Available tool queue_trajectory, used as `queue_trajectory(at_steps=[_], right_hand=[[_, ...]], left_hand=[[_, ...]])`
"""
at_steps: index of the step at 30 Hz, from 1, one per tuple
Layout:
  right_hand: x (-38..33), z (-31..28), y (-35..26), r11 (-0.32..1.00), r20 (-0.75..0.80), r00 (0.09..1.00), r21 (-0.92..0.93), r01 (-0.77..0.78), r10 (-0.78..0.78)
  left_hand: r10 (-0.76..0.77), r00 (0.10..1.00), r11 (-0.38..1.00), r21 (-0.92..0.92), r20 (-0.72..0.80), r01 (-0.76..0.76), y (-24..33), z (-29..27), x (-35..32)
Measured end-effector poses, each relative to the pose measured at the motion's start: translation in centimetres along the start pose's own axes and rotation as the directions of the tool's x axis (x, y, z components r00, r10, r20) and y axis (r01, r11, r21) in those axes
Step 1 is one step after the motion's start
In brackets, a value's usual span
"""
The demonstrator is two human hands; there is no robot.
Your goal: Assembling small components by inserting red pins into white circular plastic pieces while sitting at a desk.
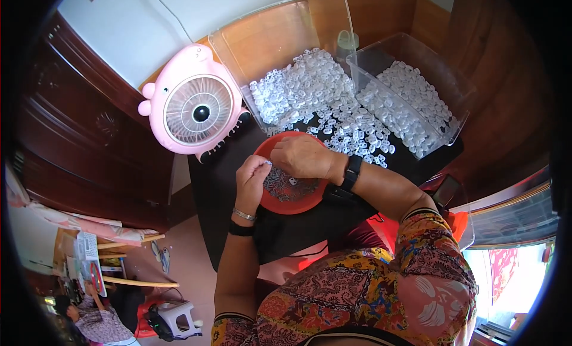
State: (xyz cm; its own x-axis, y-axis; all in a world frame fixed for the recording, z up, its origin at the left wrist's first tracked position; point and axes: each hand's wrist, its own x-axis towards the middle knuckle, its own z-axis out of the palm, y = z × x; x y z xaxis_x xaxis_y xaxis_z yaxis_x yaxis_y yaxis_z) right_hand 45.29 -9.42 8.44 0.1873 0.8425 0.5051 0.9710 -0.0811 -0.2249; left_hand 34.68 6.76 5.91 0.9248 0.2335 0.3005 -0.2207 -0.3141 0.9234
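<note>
Over a round red bowl [293, 209] both hands work close together. My left hand [250, 178] is at the bowl's left side, pinching a small whitish plastic piece [268, 163] between thumb and forefinger. Just right of it, my right hand [305, 156] is closed with its fingers curled down, and what they hold, if anything, is hidden. Many thin grey metal pieces [286, 186], like screws or pins, lie in the bowl. One small white plastic piece [292, 181] rests on top of them. Loose clear plastic pieces [351, 131] with holes are scattered behind the bowl.
A clear bin [351, 18] lies tipped with plastic pieces spilling onto the black table [232, 250]. Beside it stands another clear bin [462, 128], partly filled. A pink animal-shaped fan [173, 137] stands at the left. Another person [104, 322] is at far lower left, near a grey stool [179, 319].
</note>
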Motion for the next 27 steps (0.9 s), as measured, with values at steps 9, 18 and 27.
queue_trajectory(at_steps=[9, 18, 27], right_hand=[[0.6, -0.8, -0.5, 0.994, -0.13, 0.986, 0.006, 0.106, -0.104], [0.4, 0.3, -0.6, 0.837, -0.079, 0.969, 0.524, -0.158, 0.233], [0.8, -0.3, -0.9, 0.685, 0.022, 0.949, 0.686, -0.244, 0.315]], left_hand=[[-0.089, 0.993, 0.98, -0.169, 0.073, 0.1, 1.5, -0.2, -0.3], [-0.046, 0.999, 0.99, -0.135, 0.018, 0.048, 2.1, -0.1, -0.3], [-0.008, 0.998, 0.991, -0.132, -0.066, -0.001, 2.2, 0.1, -0.6]])
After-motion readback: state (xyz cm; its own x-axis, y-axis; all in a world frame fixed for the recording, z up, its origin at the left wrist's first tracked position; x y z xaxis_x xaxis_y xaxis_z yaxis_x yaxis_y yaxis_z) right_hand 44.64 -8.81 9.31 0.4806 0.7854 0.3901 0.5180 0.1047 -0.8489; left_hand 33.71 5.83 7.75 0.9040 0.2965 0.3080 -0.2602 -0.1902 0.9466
